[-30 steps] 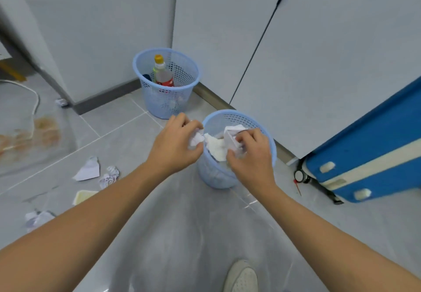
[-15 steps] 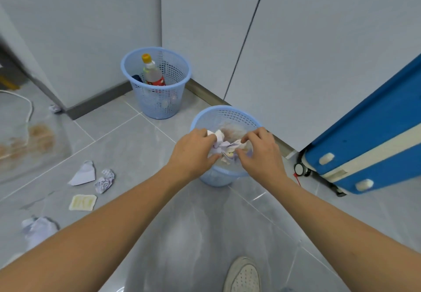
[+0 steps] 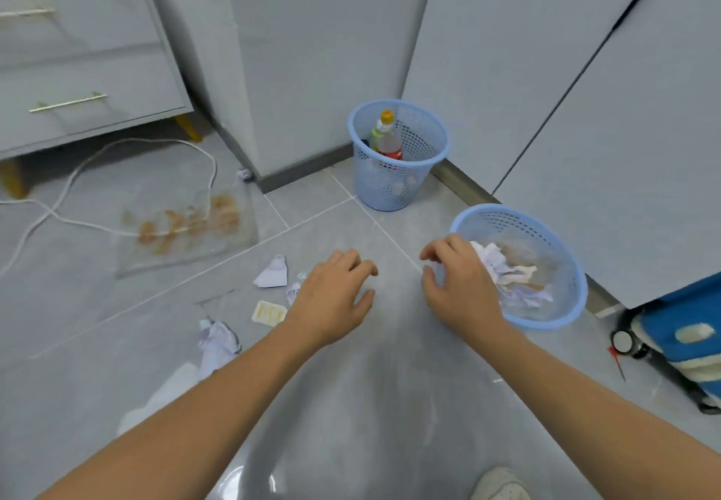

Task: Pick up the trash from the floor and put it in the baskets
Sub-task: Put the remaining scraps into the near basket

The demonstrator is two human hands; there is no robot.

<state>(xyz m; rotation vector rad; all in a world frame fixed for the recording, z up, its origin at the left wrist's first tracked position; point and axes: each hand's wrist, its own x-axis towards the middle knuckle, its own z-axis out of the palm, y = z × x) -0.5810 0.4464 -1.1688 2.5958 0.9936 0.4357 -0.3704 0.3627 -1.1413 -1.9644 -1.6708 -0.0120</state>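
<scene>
Both hands are hanging empty, fingers loosely curled: left hand (image 3: pixel 331 300) mid-frame, right hand (image 3: pixel 456 285) beside the near basket (image 3: pixel 562 316).
Crumpled paper (image 3: pixel 218 339) is lying lower left on the floor; reaching for it looks next.

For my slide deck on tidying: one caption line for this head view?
Both empty hands, left hand and right hand, hover beside the paper-filled blue plastic basket; crumpled paper scraps remain on the grey tiled floor.
</scene>
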